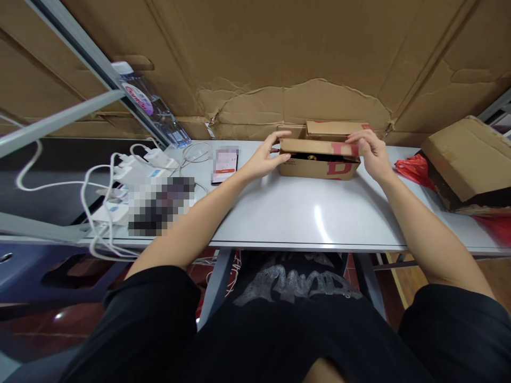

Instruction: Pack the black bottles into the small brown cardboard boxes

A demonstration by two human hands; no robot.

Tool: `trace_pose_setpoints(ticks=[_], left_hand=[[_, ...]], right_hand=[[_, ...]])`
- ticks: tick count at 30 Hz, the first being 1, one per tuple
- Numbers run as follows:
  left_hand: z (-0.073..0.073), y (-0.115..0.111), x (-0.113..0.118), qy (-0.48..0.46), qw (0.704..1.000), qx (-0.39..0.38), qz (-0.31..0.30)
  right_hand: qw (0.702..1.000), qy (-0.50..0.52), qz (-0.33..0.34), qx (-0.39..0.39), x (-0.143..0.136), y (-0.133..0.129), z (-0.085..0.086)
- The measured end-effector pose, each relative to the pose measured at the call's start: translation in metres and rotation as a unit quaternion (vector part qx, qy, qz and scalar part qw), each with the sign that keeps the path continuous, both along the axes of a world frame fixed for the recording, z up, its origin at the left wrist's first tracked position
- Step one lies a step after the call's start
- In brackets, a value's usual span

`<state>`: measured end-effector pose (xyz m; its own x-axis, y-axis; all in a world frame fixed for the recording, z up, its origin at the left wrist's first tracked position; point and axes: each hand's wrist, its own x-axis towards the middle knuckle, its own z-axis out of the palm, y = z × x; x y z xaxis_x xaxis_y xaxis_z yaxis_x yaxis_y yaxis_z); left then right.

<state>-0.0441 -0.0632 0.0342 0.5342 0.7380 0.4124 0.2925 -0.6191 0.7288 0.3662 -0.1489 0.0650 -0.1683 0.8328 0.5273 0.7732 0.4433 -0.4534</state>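
1. A person's bare left hand (270, 156) is at the left end of a small cardboard box (309, 169). Its thumb rests at the front upper corner and its fingers are spread toward the back; I can't make out whether it grips.
2. The right hand (372, 153) is at the box's opposite end, with fingers bent over the lid (315, 148). Whether they pinch it is unclear.
3. The box lies between the two hands, on a pale, glossy table (295, 213). Red print marks its right part, beside the right hand. The lid stands slightly raised, and a small gold-coloured ring (312, 158) shows in the dark gap beneath.
4. Just behind the box, near the right hand's fingers, is another cardboard box (331, 127).
5. Left of the left hand lies a phone (224, 167) with a lit screen. Farther left are white chargers and cables (123, 169), with a clear bottle (159, 114) leaning behind them.
6. Right of the right hand are a crumpled red plastic bag (415, 169) and a larger cardboard box (469, 157), tilted.
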Motion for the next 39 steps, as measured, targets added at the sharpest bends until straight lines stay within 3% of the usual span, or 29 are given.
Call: trace_pose_setpoints(ticks=[4, 14, 24, 32, 35, 39], left_hand=[[0.01, -0.009, -0.007, 0.059, 0.997, 0.04, -0.012], [0.013, -0.013, -0.001, 0.061, 0.993, 0.098, 0.02], [0.009, -0.015, 0.001, 0.13, 0.984, 0.121, 0.015], [0.02, -0.043, 0.012, 0.231, 0.956, 0.175, 0.041], [0.021, -0.036, 0.003, 0.252, 0.953, 0.155, 0.06], [0.018, -0.015, -0.013, 0.255, 0.953, 0.145, 0.077]], right_hand=[[0.996, 0.033, 0.078, 0.002, 0.002, 0.0, 0.001], [0.998, -0.022, 0.049, 0.026, -0.002, 0.0, 0.006], [0.99, -0.057, 0.115, -0.052, 0.014, -0.003, 0.016], [0.986, -0.086, 0.144, 0.002, -0.017, -0.007, -0.007], [0.984, -0.082, 0.158, -0.031, -0.029, -0.013, -0.008], [0.991, -0.084, 0.1, -0.032, -0.022, -0.01, -0.003]])
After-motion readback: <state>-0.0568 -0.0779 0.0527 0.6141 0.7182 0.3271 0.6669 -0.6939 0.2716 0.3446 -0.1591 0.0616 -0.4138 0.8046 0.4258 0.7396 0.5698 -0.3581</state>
